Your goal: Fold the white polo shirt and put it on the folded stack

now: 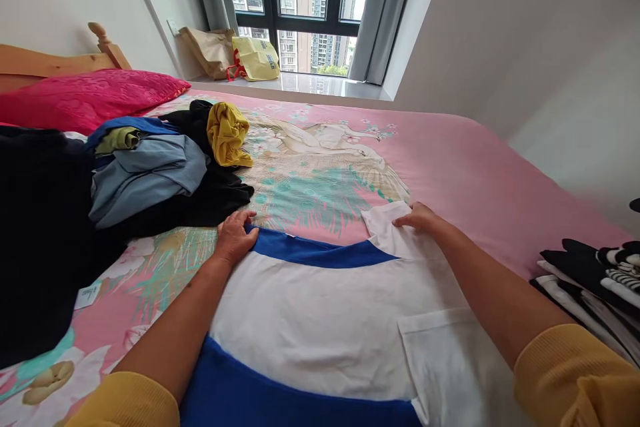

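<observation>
A white T-shirt (310, 320) with a blue neckband and a blue lower part lies spread on the bed in front of me. My left hand (237, 238) is closed on its far left corner, at the end of the blue band. At the far right corner, my right hand (420, 219) pinches the white fabric between thumb and fingers. One white sleeve lies folded inward over the right side of the shirt. Any left sleeve is out of sight.
Rumpled clothes (150, 173) in black, grey-blue and yellow lie heaped on the left. Folded clothes (595, 287) are stacked at the right edge. Beyond are a red pillow (95, 97), the pink patterned bedsheet (445, 153), and a paper bag (210, 53) and yellow bag (257, 57) on the windowsill.
</observation>
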`<state>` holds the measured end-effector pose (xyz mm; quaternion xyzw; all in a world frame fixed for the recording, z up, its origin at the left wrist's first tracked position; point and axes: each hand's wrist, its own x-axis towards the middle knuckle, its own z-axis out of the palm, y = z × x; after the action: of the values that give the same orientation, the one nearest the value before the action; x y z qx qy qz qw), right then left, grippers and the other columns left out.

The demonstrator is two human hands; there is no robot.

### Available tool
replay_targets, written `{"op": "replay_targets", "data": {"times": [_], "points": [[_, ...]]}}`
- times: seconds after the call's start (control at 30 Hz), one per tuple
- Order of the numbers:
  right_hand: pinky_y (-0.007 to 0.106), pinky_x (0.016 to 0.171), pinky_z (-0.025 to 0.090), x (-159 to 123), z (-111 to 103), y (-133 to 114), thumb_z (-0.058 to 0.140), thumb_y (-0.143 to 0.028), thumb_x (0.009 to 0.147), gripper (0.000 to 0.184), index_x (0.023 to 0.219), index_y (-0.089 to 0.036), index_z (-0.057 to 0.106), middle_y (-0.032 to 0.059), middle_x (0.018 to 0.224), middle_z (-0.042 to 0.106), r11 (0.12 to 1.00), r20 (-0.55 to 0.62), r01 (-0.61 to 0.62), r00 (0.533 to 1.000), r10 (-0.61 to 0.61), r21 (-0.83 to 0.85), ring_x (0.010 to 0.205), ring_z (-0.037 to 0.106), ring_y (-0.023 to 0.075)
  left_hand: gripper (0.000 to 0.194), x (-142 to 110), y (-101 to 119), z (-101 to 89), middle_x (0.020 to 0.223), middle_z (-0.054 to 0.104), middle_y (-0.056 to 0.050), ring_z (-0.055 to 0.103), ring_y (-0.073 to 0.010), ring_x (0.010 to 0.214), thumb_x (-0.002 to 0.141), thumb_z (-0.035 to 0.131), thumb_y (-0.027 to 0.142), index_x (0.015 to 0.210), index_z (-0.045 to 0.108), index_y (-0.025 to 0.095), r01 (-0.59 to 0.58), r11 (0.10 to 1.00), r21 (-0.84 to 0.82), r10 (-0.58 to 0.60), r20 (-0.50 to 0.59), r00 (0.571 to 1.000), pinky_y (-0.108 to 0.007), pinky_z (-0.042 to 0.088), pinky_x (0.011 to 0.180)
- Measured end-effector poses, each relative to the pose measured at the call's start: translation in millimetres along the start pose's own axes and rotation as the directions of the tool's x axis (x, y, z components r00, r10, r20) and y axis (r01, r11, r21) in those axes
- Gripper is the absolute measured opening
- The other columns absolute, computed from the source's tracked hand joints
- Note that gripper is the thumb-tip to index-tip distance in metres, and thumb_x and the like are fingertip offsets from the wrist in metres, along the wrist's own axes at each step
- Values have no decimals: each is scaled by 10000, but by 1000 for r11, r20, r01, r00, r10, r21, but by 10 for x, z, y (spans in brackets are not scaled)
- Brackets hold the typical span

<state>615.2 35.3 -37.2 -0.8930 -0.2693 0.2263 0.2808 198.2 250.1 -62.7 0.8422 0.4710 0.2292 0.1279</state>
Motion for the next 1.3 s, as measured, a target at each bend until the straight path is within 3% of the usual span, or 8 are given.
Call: {"op": "replay_targets", "data": {"times": [0.1, 0.3, 0.47, 0.63, 0.8, 1.07, 1.17, 1.3], "points": [[272, 530, 441, -37, -59, -25, 802, -253, 490, 323, 749, -139, 647, 44, 667, 619, 994, 117, -104, 988, 102, 13, 662, 598, 208, 435, 16, 7, -32, 985, 631, -39, 565, -226, 969, 662, 492, 239, 1087, 585, 221, 41, 999, 6, -41, 13, 999, -357, 362, 943], [264, 472, 440, -28, -110, 19, 793, -266, 525, 343, 819, -140, 668, 52, 674, 654, 943, 248, -193, 961, 125, 272, 573, 596, 185, 355, 243, 56, -192, 833, 638, 9, 584, -217, 855, 533, 567, 234, 876, 659, 248, 55, 998, 23, -60, 372, 926, -311, 394, 796], [259, 442, 433, -96, -60, -17, 774, -226, 539, 356, 861, -133, 653, 48, 665, 648, 907, 176, -184, 977, 125, 379, 531, 591, 175, 70, 357, 135, -275, 517, 541, 24, 516, -155, 551, 493, 573, 236, 551, 591, 200, 153, 986, -70, -103, 466, 878, -247, 364, 544], [275, 523, 499, -394, -242, -19, 735, -233, 579, 428, 984, -156, 620, 60, 796, 678, 856, 148, -117, 988, 48, 504, 636, 630, 180, 182, 279, 179, -510, 493, 511, 39, 473, -122, 474, 496, 510, 254, 628, 607, 176, 232, 938, -256, -83, 485, 871, -221, 361, 459], [259, 597, 498, -875, -576, 106, 780, -334, 560, 407, 903, -166, 642, 50, 835, 679, 786, 79, 79, 984, -161, 613, 690, 618, 164, 310, 144, 286, -789, 557, 597, 20, 504, -122, 506, 486, 490, 206, 706, 705, 173, 222, 938, -266, -89, 436, 896, -214, 368, 463], [232, 632, 441, -1954, -998, 277, 736, -468, 645, 333, 777, -194, 600, 0, 723, 603, 793, -93, 333, 938, -334, 511, 698, 559, 141, 303, -321, 524, -1253, 598, 649, 0, 593, -165, 605, 540, 506, 214, 769, 700, 172, 211, 947, -244, -108, 377, 920, -237, 444, 569], [227, 625, 431, -2488, -1007, 398, 679, -481, 714, 297, 770, -203, 594, -9, 713, 596, 830, -120, 383, 922, -368, 405, 678, 547, 136, 242, -685, 401, -1368, 729, 699, -1, 622, -188, 736, 593, 536, 286, 753, 699, 205, 67, 971, -229, 3, 294, 956, -251, 471, 693], [285, 742, 464, -3062, -717, 758, 606, -447, 774, 246, 846, -215, 645, 33, 863, 661, 884, 0, 402, 910, -414, 238, 818, 599, 193, 245, -1243, 100, -1276, 924, 722, -19, 647, -206, 919, 628, 505, 282, 771, 698, 231, -47, 956, -291, 138, 301, 944, -272, 462, 878]]}}
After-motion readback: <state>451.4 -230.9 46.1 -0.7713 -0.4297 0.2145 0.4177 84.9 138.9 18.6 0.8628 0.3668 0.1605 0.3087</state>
